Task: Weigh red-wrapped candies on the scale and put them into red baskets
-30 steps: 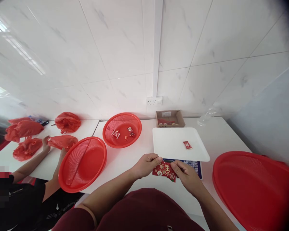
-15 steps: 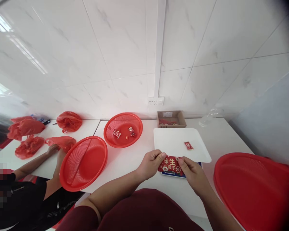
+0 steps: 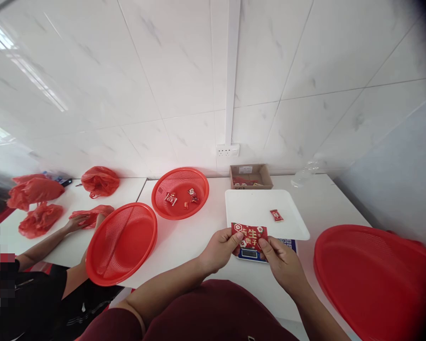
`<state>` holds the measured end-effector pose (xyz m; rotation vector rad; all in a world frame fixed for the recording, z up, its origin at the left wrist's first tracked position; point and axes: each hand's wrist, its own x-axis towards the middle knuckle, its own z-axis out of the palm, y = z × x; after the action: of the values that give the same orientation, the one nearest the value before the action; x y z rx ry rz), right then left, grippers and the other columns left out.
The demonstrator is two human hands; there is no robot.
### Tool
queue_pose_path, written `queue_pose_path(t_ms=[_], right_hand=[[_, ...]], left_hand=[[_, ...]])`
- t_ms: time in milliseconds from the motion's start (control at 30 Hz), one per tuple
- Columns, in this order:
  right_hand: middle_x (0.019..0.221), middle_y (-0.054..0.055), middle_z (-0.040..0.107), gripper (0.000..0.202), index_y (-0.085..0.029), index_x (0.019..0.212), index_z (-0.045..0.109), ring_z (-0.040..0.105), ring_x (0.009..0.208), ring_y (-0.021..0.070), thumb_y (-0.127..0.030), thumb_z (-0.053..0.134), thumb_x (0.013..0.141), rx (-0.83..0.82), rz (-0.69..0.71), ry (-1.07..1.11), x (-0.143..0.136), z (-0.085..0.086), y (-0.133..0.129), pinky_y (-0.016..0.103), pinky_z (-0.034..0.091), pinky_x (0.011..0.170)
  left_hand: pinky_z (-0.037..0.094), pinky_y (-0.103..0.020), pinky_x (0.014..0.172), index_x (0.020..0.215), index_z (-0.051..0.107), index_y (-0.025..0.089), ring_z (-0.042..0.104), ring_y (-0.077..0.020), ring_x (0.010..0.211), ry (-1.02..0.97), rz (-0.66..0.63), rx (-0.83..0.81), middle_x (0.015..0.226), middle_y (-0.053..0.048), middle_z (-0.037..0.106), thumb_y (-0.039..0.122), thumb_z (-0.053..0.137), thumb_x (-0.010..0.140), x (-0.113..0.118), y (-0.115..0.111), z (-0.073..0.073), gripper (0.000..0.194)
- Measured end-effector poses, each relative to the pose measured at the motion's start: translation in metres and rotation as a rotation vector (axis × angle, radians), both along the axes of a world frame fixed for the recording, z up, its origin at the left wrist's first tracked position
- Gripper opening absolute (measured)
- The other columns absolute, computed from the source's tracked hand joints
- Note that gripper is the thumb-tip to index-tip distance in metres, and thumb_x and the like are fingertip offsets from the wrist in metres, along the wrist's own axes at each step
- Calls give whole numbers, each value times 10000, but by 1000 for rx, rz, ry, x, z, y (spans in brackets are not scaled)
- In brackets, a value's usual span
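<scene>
A red printed packet (image 3: 250,233) with gold characters and white flowers is stretched between my hands. My left hand (image 3: 220,248) grips its left side, thumb on the front; my right hand (image 3: 277,253) pinches its lower right corner. The packet hangs over the front of a kitchen scale (image 3: 251,254), hiding part of its blue panel. Behind it, a white tray (image 3: 250,206) rests on the scale, with one small red wrapped packet (image 3: 276,215) lying on it.
A red basket (image 3: 180,175) holds several small packets. Another red basket (image 3: 128,251) stands nearer; stacked red basins (image 3: 372,279) are at right. A cardboard box (image 3: 251,176) and clear plastic bottle (image 3: 305,174) stand by the wall. At left a co-worker's hands (image 3: 78,222) handle a red bag (image 3: 92,215).
My hands have tilted the packet and shifted it slightly left, so more of the scale's front shows. The co-worker's hands have moved on the red bag, which lies flatter.
</scene>
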<state>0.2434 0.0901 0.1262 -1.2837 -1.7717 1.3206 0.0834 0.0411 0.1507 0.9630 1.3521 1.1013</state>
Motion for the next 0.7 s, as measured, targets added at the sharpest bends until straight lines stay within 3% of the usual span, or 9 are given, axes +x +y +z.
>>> queue_pose_path(t_ms=[167, 300, 500, 700], right_hand=[[519, -8, 526, 486, -236, 546, 461, 480, 526, 149, -655, 419, 789, 61, 30, -34, 2, 1, 0, 288, 378, 520], [518, -9, 523, 488, -229, 546, 468, 474, 528, 146, -656, 425, 780, 7, 50, -22, 4, 6, 3, 286, 386, 520], [684, 22, 618, 455, -209, 732, 586, 530, 634, 169, -644, 456, 765, -104, 265, 50, 3, 20, 9, 312, 460, 605], [740, 40, 655, 405, -197, 778, 646, 578, 708, 192, -563, 475, 809, -134, 344, 97, -3, 20, 3, 336, 492, 691]], left_hand=[[329, -241, 553, 668, 484, 178, 395, -101, 555, 47, -36, 46, 572, 33, 445, 707, 466, 768, -4, -2, -4, 539], [346, -238, 565, 699, 502, 170, 399, -98, 566, 40, -78, 61, 592, 30, 451, 689, 460, 790, -7, -3, -7, 529], [370, -237, 569, 739, 536, 151, 415, -94, 585, 27, -184, 121, 642, 18, 472, 635, 467, 828, -7, -5, -15, 497], [395, -252, 600, 795, 584, 140, 440, -107, 624, 14, -276, 70, 689, -1, 507, 753, 488, 728, -7, -7, -8, 624]])
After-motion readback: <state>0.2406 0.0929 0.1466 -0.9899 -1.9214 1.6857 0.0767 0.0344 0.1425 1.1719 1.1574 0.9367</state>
